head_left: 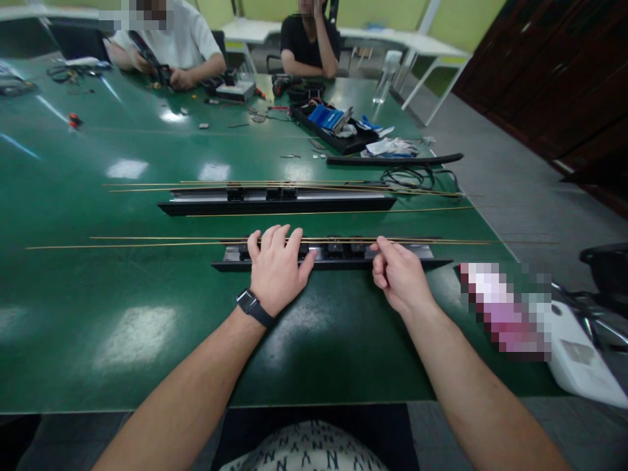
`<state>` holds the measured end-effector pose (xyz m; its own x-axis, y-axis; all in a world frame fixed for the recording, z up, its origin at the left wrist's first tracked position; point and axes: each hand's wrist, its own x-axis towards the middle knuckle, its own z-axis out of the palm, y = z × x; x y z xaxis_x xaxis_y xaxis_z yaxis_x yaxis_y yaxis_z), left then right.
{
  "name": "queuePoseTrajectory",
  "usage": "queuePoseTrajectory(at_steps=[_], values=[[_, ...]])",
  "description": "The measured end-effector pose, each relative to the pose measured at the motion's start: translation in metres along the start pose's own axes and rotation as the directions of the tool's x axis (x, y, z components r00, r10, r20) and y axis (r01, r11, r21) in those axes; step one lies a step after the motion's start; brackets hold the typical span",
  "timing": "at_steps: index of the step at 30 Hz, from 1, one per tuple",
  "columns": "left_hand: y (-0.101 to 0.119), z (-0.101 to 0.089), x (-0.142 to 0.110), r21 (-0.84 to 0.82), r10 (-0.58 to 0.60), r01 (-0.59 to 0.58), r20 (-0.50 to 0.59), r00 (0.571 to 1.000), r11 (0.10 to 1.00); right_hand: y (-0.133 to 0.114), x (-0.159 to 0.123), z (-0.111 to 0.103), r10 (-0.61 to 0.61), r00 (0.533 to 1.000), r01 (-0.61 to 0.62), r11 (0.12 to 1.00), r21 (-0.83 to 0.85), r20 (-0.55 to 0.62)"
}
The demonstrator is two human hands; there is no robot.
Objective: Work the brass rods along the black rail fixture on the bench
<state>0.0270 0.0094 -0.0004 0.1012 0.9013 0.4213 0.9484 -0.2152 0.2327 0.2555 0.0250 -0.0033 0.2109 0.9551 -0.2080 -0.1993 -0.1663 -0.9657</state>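
A long black channel piece with a silvery inside (pixel 338 265) lies across the green table in front of me, with small black blocks (pixel 335 246) seated in it. Thin brass-coloured rods (pixel 147 245) run lengthwise along it and stick out past both ends. My left hand (pixel 279 269), wearing a watch, rests palm down over the channel's left part, its fingers spread across the rods. Over the right part, my right hand (pixel 400 269) is closed, thumb and index finger pinched at a rod; the other fingers are curled in.
Behind lies a second black channel (pixel 275 208) with more thin rods. Farther back are a black strip (pixel 392 159), coiled cable (pixel 407 176), a tray of blue items (pixel 338 134) and a clear bottle (pixel 387 75). Two people sit opposite. A white object (pixel 583 360) stands at right.
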Motion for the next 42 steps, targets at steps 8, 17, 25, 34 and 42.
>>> queuePoseTrajectory(at_steps=[8,17,25,34,42], values=[[-0.0003,0.0008,-0.0004,-0.016,-0.002,0.002,0.000,1.000,1.000,-0.0012,-0.0008,0.0017,0.007,1.000,-0.007,1.000,0.030,-0.019],[0.0005,0.0003,0.0003,0.002,-0.003,0.003,0.003,1.000,1.000,0.0002,0.0003,0.0024,0.008,0.999,-0.006,0.999,0.044,-0.037],[0.0004,-0.0001,-0.0001,-0.012,-0.004,0.004,-0.002,1.000,1.000,-0.0013,0.0000,0.0019,0.011,1.000,-0.010,1.000,0.029,-0.027],[-0.0005,0.0015,-0.0001,-0.002,0.000,0.000,-0.005,1.000,1.000,0.0011,0.0018,-0.0006,0.006,1.000,-0.006,1.000,0.003,-0.002],[-0.0003,0.0006,-0.0003,0.021,0.007,-0.007,0.003,1.000,1.000,-0.0006,-0.0001,0.0017,0.018,1.000,-0.017,0.999,0.031,-0.025]])
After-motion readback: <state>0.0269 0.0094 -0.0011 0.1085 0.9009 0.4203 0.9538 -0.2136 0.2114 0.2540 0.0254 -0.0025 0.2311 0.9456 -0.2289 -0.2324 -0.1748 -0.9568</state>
